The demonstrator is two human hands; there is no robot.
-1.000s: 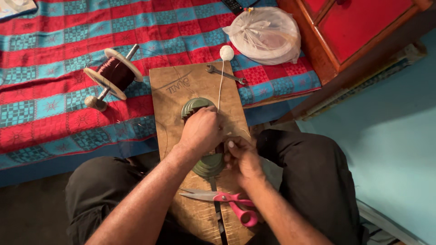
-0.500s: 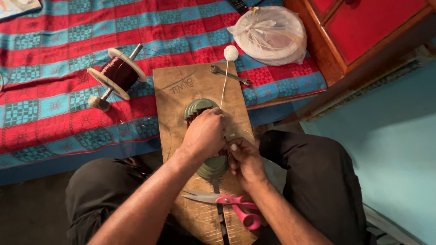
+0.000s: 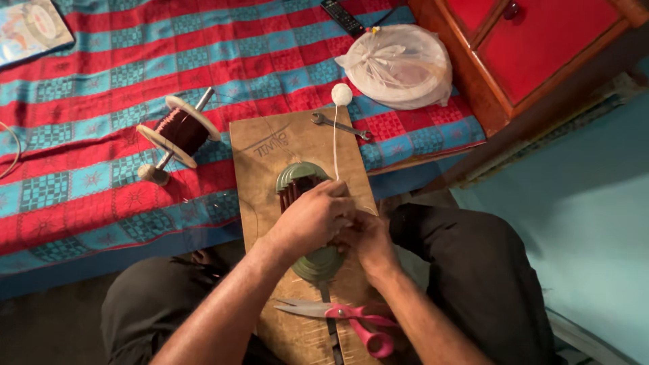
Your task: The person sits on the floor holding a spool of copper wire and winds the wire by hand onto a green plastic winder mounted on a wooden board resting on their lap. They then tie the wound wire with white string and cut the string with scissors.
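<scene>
Green ribbed metal, a motor core (image 3: 303, 181) wound with dark wire, lies on the middle of a wooden board (image 3: 270, 145). The left hand (image 3: 312, 220) clasps it from above; the right hand (image 3: 368, 240) pinches at its side. White string (image 3: 334, 145) runs to a ball near the board's far edge, beside a spanner (image 3: 340, 126). Red-handled scissors (image 3: 348, 314) lie at the near end.

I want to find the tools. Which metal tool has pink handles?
The scissors, lying on the wooden board just below the hands. The other tool, the wrench at the board's far end, is bare grey metal.
</scene>
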